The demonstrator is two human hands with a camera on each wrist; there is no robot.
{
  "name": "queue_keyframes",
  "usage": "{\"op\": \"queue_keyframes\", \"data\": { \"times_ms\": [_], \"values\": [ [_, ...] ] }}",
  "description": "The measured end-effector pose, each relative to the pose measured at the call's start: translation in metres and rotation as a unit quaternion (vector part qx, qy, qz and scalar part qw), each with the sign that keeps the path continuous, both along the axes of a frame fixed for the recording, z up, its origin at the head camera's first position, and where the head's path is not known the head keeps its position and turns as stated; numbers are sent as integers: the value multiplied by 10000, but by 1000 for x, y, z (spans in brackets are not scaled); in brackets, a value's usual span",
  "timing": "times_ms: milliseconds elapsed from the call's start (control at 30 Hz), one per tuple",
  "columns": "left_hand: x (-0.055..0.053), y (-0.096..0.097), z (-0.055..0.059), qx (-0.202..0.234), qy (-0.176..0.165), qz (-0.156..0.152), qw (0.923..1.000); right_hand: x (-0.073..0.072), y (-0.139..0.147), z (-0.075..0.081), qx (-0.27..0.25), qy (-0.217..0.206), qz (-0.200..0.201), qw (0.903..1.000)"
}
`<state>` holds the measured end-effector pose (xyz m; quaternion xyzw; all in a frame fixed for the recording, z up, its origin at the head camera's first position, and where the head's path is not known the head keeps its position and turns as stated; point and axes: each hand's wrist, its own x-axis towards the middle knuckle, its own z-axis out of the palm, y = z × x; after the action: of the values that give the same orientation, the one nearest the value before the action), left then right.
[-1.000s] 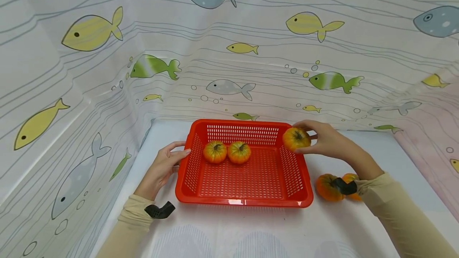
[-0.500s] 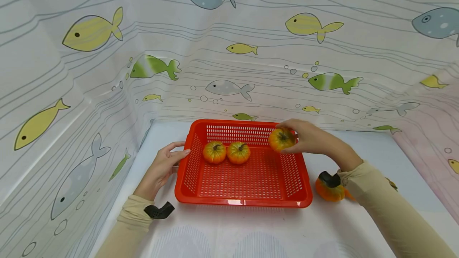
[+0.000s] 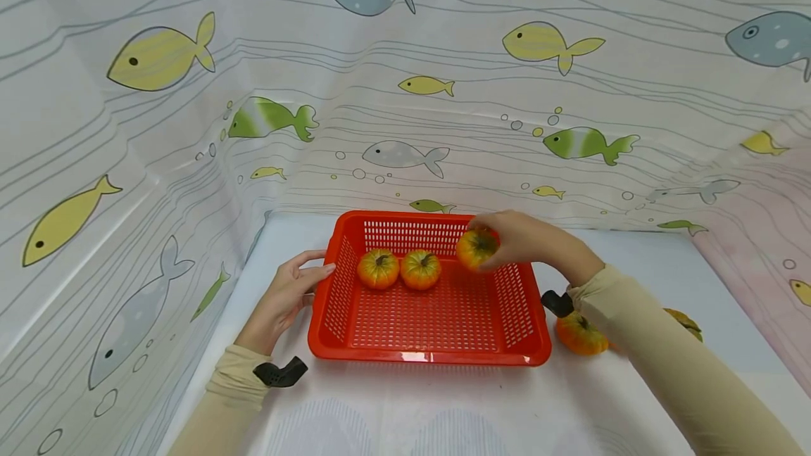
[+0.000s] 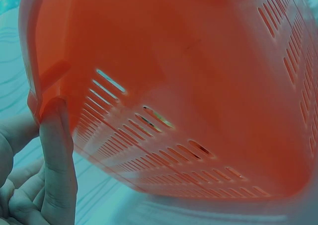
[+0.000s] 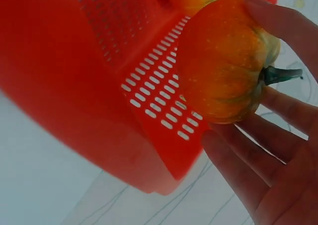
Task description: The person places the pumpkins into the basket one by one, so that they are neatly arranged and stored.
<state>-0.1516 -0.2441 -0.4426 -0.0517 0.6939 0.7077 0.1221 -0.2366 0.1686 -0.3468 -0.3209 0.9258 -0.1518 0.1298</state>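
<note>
A red plastic basket point(image 3: 431, 356) with slotted walls stands on the table. My left hand point(image 3: 285, 298) pinches its left rim; in the left wrist view the thumb and fingers point(image 4: 58, 155) grip the edge. My right hand point(image 3: 522, 236) holds a small orange-yellow pumpkin point(image 3: 475, 250) above the basket's inside, right of the middle. The right wrist view shows thumb and fingers spread around this pumpkin point(image 5: 223, 61), its green stem facing the palm. Side by side in the basket's left half sit two similar pumpkins, one on the left point(image 3: 378, 269) and one beside it point(image 3: 421, 270).
Right of the basket, an orange pumpkin point(image 3: 581, 335) lies on the white table point(image 3: 405, 414). Another pumpkin point(image 3: 684, 322) shows partly behind the right sleeve point(image 3: 652, 343). A fish-patterned curtain point(image 3: 481, 125) encloses the back and sides.
My right hand has carried its pumpkin leftward, from over the basket's right rim to above the inside. My left hand stays on the rim. The two pumpkins inside have not moved.
</note>
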Motion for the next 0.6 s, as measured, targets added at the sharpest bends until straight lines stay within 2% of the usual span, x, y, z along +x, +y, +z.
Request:
{"op": "queue_keyframes", "data": {
  "times_ms": [267, 600],
  "values": [
    [-1, 1, -1, 9, -49, 17, 10000, -11, -18, -12, 435, -188, 164, 9987],
    [-1, 1, -1, 19, -9, 19, 10000, -14, -40, -23, 1024, -261, 291, 9940]
  ]
}}
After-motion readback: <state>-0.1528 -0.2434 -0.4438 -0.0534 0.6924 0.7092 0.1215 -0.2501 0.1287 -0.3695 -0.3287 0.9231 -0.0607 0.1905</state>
